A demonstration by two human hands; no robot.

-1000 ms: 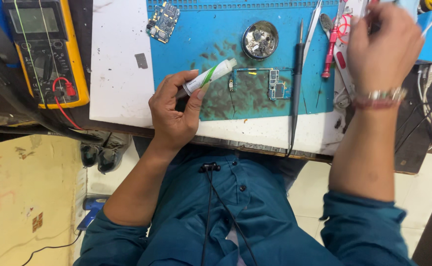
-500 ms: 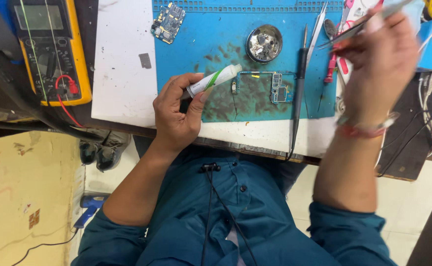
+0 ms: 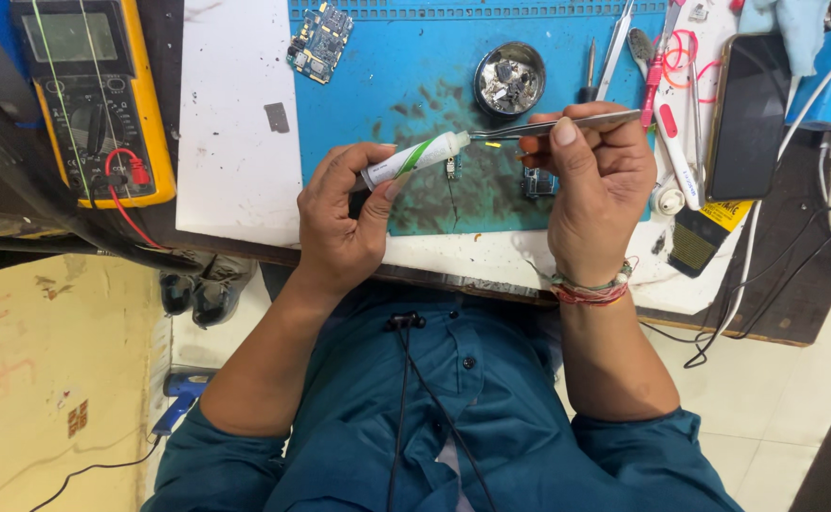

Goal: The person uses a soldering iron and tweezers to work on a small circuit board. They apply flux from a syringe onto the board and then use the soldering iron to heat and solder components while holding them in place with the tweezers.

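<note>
Two hands work above a blue mat (image 3: 415, 85) on the white desk (image 3: 235, 142). Left hand (image 3: 339, 223) has its fingers closed around a small white tube (image 3: 413, 158); right hand (image 3: 600, 185) pinches metal tweezers (image 3: 553, 125), their tip touching the tube's nozzle, over a tiny circuit board (image 3: 453, 168)

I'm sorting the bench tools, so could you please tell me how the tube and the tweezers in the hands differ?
The tube is white plastic with a green stripe, in the left hand; the tweezers are bare metal, in the right hand. The tube is thick and blunt, the tweezers thin and pointed. Both lie nearly level, tips meeting over the blue mat.
</note>
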